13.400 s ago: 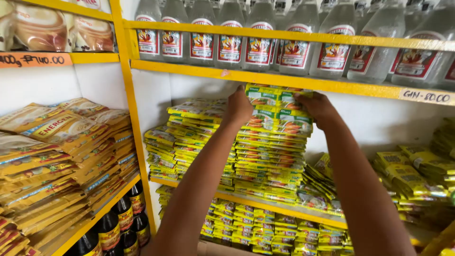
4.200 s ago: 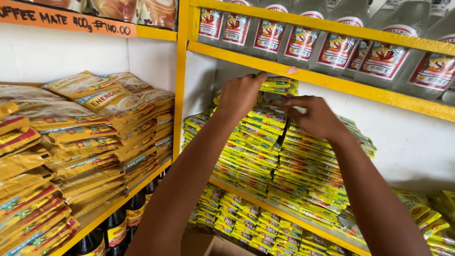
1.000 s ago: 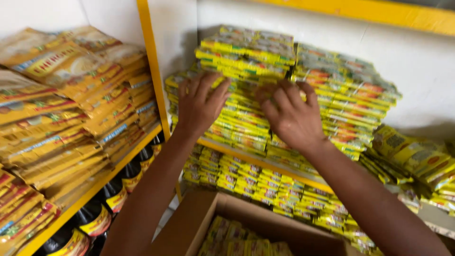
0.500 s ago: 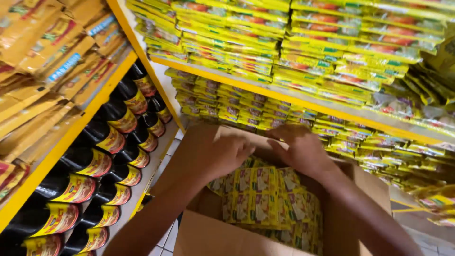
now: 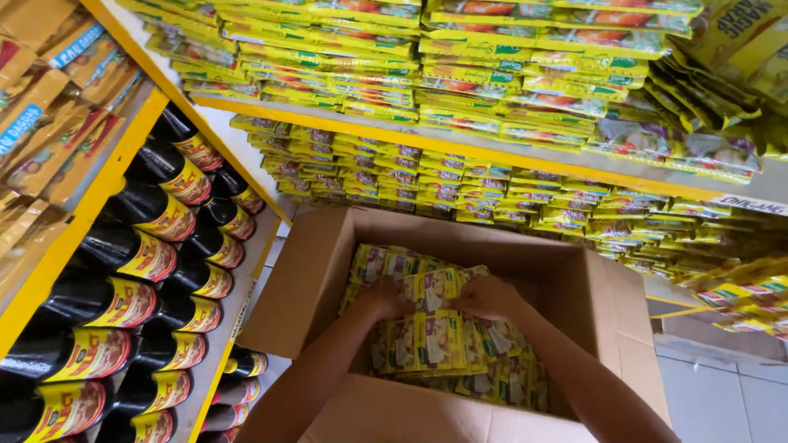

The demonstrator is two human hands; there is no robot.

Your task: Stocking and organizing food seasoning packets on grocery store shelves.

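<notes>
Both hands down inside open cardboard box (image 5: 328, 279). Left hand (image 5: 386, 298) and right hand (image 5: 484, 295) gripped flat, glossy yellow sachets (image 5: 435, 328) lying stacked in box. Dark bottles (image 5: 131, 254) lay on yellow-edged shelf (image 5: 74, 221) beside.

Yellow-edged shelves (image 5: 427, 139) against a white wall (image 5: 238, 135), and a pale tiled floor (image 5: 722, 394) at lower right.

The box (image 5: 574, 287) is open on top; its walls and the shelf edge (image 5: 460, 152) above hem in the hands.
</notes>
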